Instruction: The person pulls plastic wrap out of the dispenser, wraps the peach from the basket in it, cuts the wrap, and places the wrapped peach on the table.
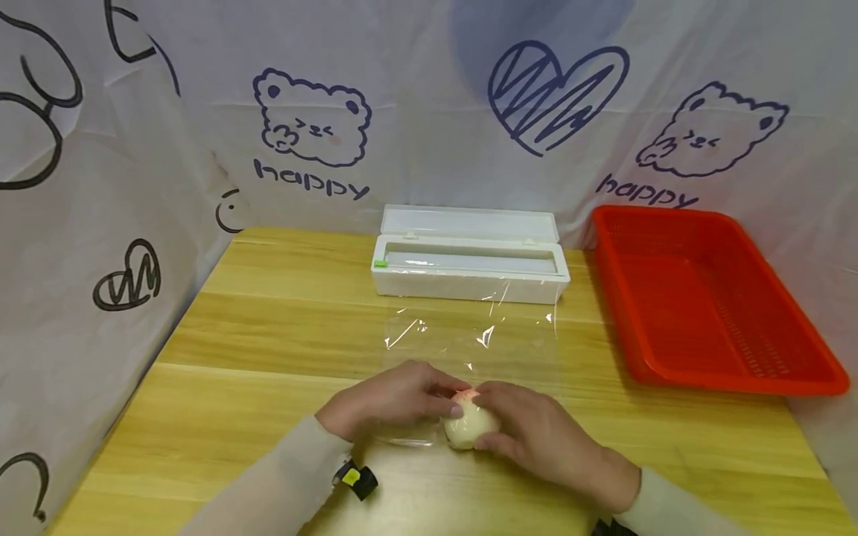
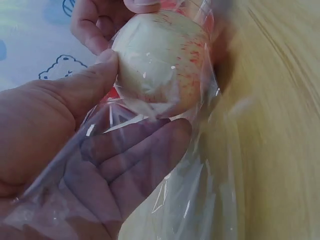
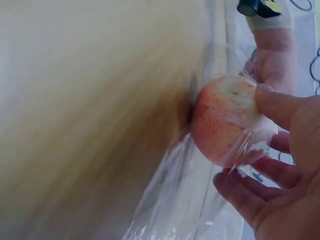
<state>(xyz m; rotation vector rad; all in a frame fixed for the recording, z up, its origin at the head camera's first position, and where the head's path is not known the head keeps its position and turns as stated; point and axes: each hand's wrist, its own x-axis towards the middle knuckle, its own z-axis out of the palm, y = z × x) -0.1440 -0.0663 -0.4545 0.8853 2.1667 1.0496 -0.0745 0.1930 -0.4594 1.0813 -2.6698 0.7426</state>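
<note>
A pale yellow apple (image 1: pixel 472 429) with red streaks is at the front middle of the table, partly wrapped in clear plastic film (image 1: pixel 485 339). My right hand (image 1: pixel 539 432) grips it from the right, thumb on one side and fingers curled around the other. From the left, my left hand (image 1: pixel 392 398) holds the apple through the film, its thumb (image 2: pixel 95 80) against the side and its fingers beneath. In the left wrist view the film drapes over those fingers. The right wrist view shows the apple's dimpled end (image 3: pixel 235 94) by the right thumb.
A white film dispenser box (image 1: pixel 469 289) stands at the back with its lid (image 1: pixel 469 223) raised, and the film runs forward from it. A red plastic basket (image 1: pixel 620 313) sits at the right. Behind the wooden table (image 1: pixel 268 327) hangs a printed cloth (image 1: pixel 429 97).
</note>
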